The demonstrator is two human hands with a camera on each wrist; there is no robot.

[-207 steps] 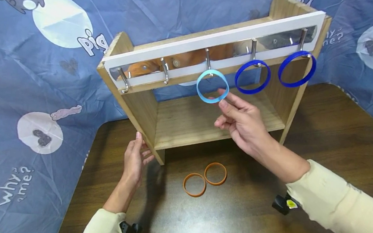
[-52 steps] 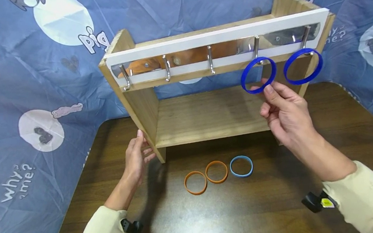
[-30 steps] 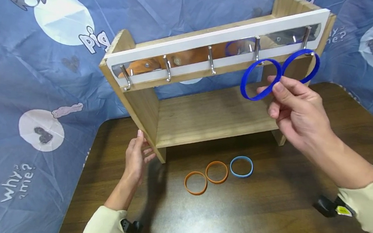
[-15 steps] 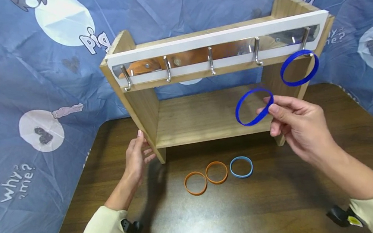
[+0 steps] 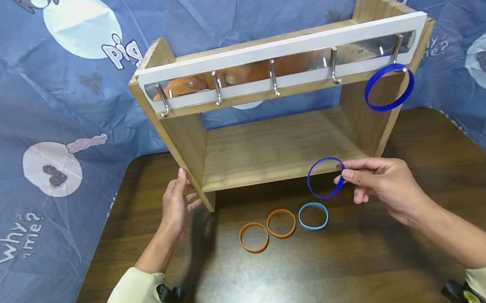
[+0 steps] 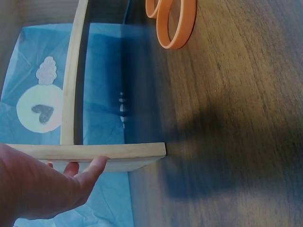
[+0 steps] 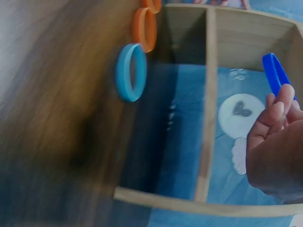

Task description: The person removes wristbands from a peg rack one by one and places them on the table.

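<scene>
Between thumb and fingers, my right hand (image 5: 391, 187) pinches a dark blue silicone wristband (image 5: 309, 177), held up before the shelf's lower board; the right wrist view also shows the blue band (image 7: 273, 74) at the fingertips. My left hand (image 5: 176, 208) rests against the outer left side panel (image 6: 118, 151) of the wooden shelf (image 5: 245, 176), its fingers extended. Another dark blue wristband (image 5: 367, 92) hangs on the rightmost metal hook (image 5: 396, 49). Flat on the table lie a light blue wristband (image 5: 300, 220) and two orange wristbands (image 5: 269, 222), side by side.
Along the shelf's top runs a white rail (image 5: 279, 44) with several metal hooks; all but the rightmost are bare. The dark wooden table (image 5: 322, 286) extends in front of the shelf. A blue printed cloth (image 5: 84, 107) hangs behind and to the sides.
The light blue wristband went from the middle hook to the table. My right hand took a dark blue band off its hook and lowered it toward the table. The left hand stayed put.
</scene>
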